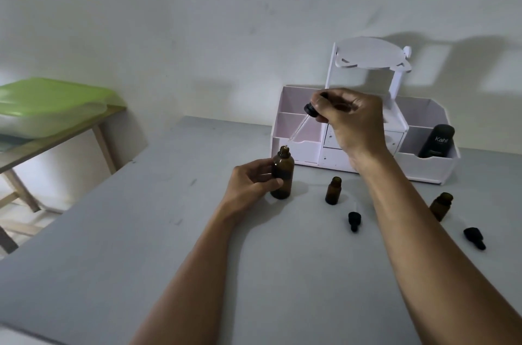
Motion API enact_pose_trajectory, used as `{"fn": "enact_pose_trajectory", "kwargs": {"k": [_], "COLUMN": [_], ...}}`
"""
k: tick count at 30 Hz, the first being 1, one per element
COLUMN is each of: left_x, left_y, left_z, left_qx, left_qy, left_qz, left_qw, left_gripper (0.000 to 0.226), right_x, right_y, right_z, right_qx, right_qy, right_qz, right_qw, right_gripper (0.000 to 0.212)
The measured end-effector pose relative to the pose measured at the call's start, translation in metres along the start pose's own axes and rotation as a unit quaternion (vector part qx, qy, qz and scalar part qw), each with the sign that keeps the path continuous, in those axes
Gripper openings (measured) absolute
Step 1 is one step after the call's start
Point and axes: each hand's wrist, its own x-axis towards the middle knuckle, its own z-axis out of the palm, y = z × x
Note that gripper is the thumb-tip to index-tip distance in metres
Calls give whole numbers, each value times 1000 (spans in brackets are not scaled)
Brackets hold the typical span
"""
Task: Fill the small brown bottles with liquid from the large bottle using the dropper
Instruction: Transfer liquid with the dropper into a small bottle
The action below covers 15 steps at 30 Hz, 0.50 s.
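The large brown bottle stands upright and uncapped on the grey table, with my left hand gripping its side. My right hand holds the dropper by its black cap and bulb. The glass tube slants down to the left, and its tip hangs just above the large bottle's mouth. Two small brown bottles stand open to the right, one near the middle and one farther right. Two black dropper caps lie on the table in front of them.
A white desk organiser with drawers and a raised shelf stands against the back wall; a black bottle sits in its right compartment. To the left, a wooden side table carries a green-lidded container.
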Motion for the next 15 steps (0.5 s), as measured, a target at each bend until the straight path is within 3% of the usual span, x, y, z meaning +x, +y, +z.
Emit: {"fn": "enact_pose_trajectory", "kwargs": {"k": [6,15], "left_x": [0,-2], "left_y": [-2,-2], "left_z": [-1,-2], "left_qx": [-3,-6], "left_qy": [-2,-2], "left_qz": [1,2], "left_qw": [1000,1000], "left_gripper": [49,46], "right_x": [-4,-20], "right_y": [10,44], "right_z": [14,32], "right_qx": [-29,-151], "right_qy": [-59,-181], "right_qz": [-1,36], "right_qw": [998,971], "right_gripper": [4,20]}}
